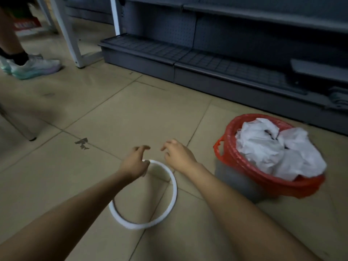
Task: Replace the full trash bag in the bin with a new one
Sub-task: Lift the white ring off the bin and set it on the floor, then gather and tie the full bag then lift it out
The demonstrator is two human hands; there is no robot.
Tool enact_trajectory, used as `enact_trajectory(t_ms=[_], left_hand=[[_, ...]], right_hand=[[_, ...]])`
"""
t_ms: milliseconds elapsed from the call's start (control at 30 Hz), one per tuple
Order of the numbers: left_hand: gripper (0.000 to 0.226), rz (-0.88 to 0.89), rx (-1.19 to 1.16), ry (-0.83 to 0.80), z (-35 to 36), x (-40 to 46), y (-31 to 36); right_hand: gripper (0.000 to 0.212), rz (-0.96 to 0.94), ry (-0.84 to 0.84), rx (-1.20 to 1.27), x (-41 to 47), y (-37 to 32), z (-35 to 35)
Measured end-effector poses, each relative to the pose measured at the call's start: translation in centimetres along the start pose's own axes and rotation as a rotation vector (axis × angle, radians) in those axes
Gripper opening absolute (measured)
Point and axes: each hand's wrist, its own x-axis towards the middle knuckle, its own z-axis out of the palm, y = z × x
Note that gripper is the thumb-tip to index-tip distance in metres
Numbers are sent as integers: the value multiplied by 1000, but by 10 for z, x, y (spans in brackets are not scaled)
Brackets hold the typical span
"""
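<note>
A small grey bin [237, 183] stands on the tiled floor at the right, lined with a red trash bag [231, 147] whose edge folds over the rim. Crumpled white plastic waste [278, 151] fills it to the top. A white plastic ring [174, 183] lies flat on the floor left of the bin. My left hand [134, 162] hovers over the ring's far edge, thumb close to or touching it, fingers spread and empty. My right hand [178, 154] is just beyond the ring's far right edge, fingers apart, holding nothing.
Dark grey store shelving [207, 59] runs along the back and right, close behind the bin. A white stand leg [69, 34] is at the back left. Another person's leg and sneaker [32, 65] stand at far left. A chair leg [20, 127] is at left.
</note>
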Motion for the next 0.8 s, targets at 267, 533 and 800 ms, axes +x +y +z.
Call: enact_trajectory(t_ms=[267,533,800], left_hand=[[33,350,39,134,-20,33,141],[26,559,-38,95,29,24,224],[28,681,66,-35,41,40,205]], right_hand=[[32,1,454,-81,-46,12,-130],[34,329,635,-245,-149,121,-217],[34,624,499,-336,-240,184,-218]])
